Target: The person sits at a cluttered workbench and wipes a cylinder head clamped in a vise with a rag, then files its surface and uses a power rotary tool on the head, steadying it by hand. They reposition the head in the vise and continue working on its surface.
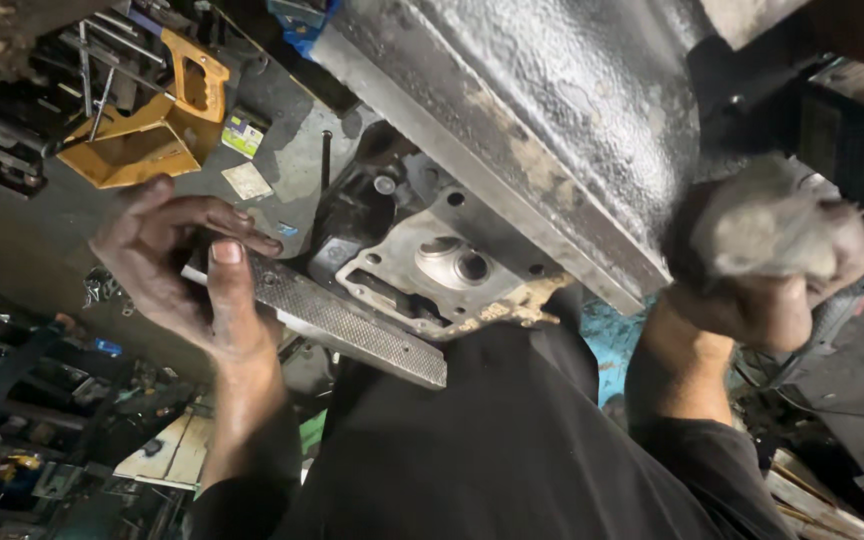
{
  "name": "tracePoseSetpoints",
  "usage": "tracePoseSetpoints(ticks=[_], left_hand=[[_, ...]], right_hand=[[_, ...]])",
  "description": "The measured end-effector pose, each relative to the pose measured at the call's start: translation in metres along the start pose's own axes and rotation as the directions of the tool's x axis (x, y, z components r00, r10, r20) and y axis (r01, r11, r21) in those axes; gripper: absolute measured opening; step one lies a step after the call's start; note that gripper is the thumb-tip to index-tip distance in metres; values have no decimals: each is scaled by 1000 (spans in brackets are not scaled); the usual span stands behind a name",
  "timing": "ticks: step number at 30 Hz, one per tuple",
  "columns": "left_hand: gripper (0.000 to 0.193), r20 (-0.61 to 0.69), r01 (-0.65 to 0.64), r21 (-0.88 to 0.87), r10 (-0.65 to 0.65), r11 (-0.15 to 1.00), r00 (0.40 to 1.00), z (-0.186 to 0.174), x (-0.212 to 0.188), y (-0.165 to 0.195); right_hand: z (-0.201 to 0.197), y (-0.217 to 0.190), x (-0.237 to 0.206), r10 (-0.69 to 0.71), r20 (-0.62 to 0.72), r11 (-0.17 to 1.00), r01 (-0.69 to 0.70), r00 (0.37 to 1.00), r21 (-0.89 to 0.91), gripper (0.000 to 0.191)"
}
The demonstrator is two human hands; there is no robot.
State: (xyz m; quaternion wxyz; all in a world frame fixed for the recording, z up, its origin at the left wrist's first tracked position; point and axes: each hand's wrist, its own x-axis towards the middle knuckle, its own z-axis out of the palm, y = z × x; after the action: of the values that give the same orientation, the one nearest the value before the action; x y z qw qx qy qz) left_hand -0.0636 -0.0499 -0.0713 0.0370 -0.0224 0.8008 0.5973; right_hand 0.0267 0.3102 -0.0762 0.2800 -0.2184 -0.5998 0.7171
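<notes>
The left hand (187,275) at the left of the frame grips the end of a flat metal file (337,320), thumb pressed on top, while the right hand (767,270) at the right is closed around a wad of grey rag (767,225). The file slants toward the centre, its far end just below a grey metal casting (442,275) with a round bore. A crust of tan gasket residue (512,310) clings to the casting's lower right edge, so the cleaning looks only partly done; the face around the bore appears bare. A dark steel beam (552,130) crosses above, and a yellow stand (142,135) sits at upper left.
</notes>
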Motion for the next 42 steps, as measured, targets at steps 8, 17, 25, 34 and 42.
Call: tracePoseSetpoints(ticks=[8,17,25,34,42], left_hand=[[33,17,-104,235,102,967,995,2,-2,20],[19,-215,-433,171,463,885,860,4,-5,9],[10,-110,-664,290,713,689,692,-11,-41,8],[12,-79,-567,199,589,800,804,-62,-103,-32],[15,-94,-457,117,468,882,879,-91,-134,-55]], right_hand=[[13,-53,48,58,970,817,-570,236,89,23],[46,-114,7,390,920,902,211,-26,-377,27],[113,-125,-67,533,674,67,768,511,-637,18],[126,-154,-67,658,628,124,763,415,-635,46],[143,-150,-95,817,194,-430,799,542,-421,48]])
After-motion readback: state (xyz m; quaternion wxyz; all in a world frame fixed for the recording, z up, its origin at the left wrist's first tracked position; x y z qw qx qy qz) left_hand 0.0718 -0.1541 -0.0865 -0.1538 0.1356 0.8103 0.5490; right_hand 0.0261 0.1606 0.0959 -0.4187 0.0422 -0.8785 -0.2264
